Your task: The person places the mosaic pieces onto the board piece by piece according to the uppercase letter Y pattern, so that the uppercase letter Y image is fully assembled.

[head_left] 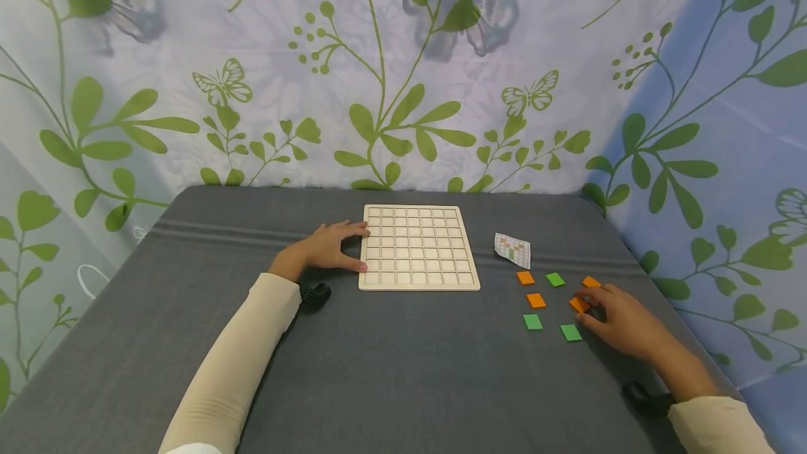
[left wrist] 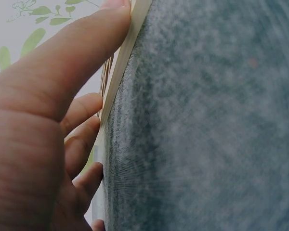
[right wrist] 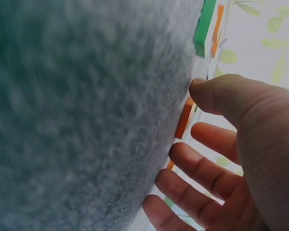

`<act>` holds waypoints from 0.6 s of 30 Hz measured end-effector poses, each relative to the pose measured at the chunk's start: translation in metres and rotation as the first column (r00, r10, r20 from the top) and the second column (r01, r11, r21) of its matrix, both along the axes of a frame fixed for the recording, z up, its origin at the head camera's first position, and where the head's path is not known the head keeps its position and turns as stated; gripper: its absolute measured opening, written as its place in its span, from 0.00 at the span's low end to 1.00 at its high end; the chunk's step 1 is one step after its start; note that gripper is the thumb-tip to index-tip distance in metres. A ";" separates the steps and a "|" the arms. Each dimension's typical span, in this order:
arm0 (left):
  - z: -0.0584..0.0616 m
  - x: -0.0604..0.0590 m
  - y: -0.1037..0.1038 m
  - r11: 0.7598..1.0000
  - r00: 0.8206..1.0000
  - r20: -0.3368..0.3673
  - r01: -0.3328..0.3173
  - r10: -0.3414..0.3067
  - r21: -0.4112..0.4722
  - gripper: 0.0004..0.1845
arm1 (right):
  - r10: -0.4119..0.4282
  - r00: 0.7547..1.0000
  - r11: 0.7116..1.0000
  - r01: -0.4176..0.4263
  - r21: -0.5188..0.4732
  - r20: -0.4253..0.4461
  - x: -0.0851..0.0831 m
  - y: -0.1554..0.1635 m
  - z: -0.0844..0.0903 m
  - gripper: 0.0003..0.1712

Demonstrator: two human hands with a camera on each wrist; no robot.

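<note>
Grey cloth tabletop [head_left: 391, 370], leafy curtain [head_left: 403, 76] behind.

Head view overhead; wrist views close.

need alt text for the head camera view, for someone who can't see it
A person's left hand rests against the left edge of a wooden grid board on a grey table, while the right hand touches an orange tile among scattered orange and green tiles. A small printed card lies beside the board, with a leaf-patterned curtain behind.
</note>
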State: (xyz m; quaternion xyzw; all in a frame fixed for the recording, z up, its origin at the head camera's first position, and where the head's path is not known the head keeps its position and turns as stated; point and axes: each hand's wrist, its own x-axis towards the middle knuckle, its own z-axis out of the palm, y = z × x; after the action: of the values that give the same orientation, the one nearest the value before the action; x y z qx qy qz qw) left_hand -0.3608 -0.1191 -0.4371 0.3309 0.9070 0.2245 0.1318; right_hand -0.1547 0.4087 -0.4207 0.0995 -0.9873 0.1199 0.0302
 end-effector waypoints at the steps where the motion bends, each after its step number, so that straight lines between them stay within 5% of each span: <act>1: 0.000 0.000 0.000 1.000 1.000 0.002 0.002 -0.002 0.002 0.47 | -0.003 1.000 1.000 0.003 -0.001 0.003 0.001 -0.001 0.000 0.25; 9: -0.001 -0.001 0.001 1.000 1.000 0.010 -0.002 0.002 0.011 0.46 | 0.019 0.999 1.000 -0.019 -0.019 -0.034 0.015 -0.006 0.000 0.28; 18: 0.000 0.000 0.001 1.000 1.000 0.006 -0.002 0.002 0.009 0.46 | 0.222 0.973 0.973 -0.225 -0.052 -0.068 0.021 -0.007 -0.004 0.26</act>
State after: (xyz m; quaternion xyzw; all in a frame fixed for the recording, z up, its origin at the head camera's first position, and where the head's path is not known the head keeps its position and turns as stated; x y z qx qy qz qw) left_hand -0.3607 -0.1184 -0.4373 0.3299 0.9060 0.2296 0.1326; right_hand -0.1339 0.4019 -0.4245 0.2128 -0.9644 0.1487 0.0499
